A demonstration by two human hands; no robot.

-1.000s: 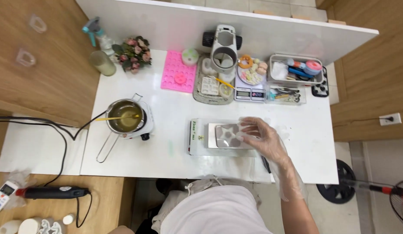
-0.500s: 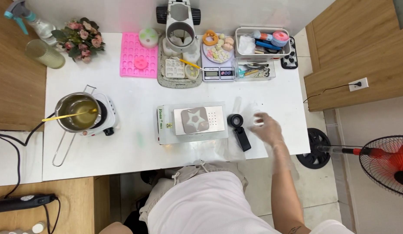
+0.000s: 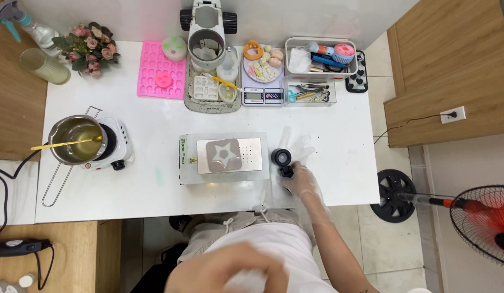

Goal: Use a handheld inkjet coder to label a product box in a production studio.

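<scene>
One gloved right hand [image 3: 302, 182] of mine, fingers clamped on the black handled tool [image 3: 283, 160] beside the star mould [image 3: 225, 155].

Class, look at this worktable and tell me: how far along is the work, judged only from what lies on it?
Done: a grey star mould sits on the metal plate unit, and the pot on the small hotplate holds yellowish liquid. In hand: the gloved right hand grips a small black tool beside the unit. Left: the pot's liquid is unpoured; the star mould's fill cannot be told.
</scene>
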